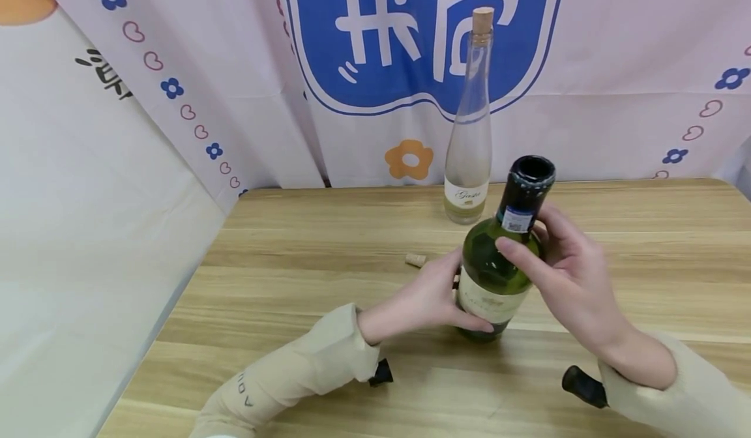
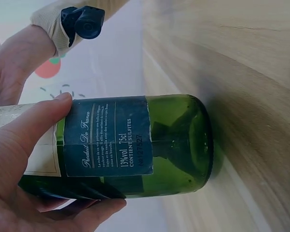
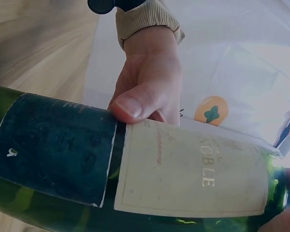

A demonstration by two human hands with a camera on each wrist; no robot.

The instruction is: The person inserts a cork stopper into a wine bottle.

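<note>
Both hands hold a green wine bottle (image 1: pixel 493 259) with a dark neck and an uncorked mouth. My left hand (image 1: pixel 425 298) grips its lower body, the thumb lying across the cream label. Around the shoulder and neck curls my right hand (image 1: pixel 577 281), its thumb on the front of the glass. A dark blue label (image 2: pixel 108 137) with white print shows on the bottle in the left wrist view. The base is close to the wooden table; whether it touches I cannot tell. A small loose cork (image 1: pixel 415 260) lies left of the bottle, beyond the left wrist.
Behind the green bottle, a tall clear bottle (image 1: pixel 467 151) stands near the table's back edge, a cork (image 1: pixel 483 21) in its mouth. A printed cloth (image 1: pixel 364 138) hangs behind the wooden table (image 1: pixel 281 255). Black wrist cameras (image 1: pixel 583 386) stick out at both cuffs.
</note>
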